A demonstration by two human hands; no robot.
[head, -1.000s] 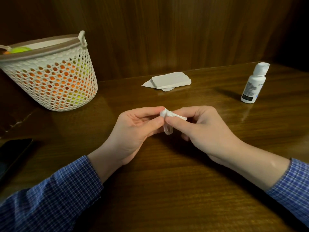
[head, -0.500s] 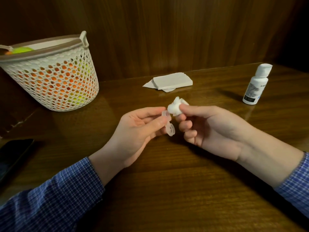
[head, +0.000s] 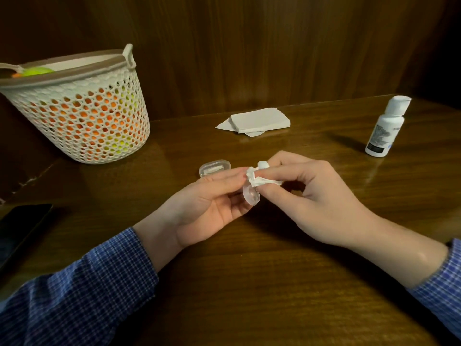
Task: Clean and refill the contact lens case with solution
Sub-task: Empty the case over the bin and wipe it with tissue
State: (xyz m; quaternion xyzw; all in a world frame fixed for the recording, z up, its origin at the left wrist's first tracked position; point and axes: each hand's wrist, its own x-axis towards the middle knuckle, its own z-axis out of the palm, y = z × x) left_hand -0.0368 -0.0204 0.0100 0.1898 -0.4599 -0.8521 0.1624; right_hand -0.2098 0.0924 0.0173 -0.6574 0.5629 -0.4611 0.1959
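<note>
Our left hand (head: pixel 207 206) pinches the clear lens case (head: pixel 251 195) steady between both hands, so our right hand (head: pixel 314 196), fingers pressed on the crumpled tissue (head: pixel 257 177), can wipe its well.

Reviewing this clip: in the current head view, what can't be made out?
- Contact lens case: upper part hidden by the tissue and fingers of the left hand and right hand.
- Solution bottle: label print too small.
- Basket: contents veiled by mesh, cut by the left edge.
- Dark flat object: cut off left.
</note>
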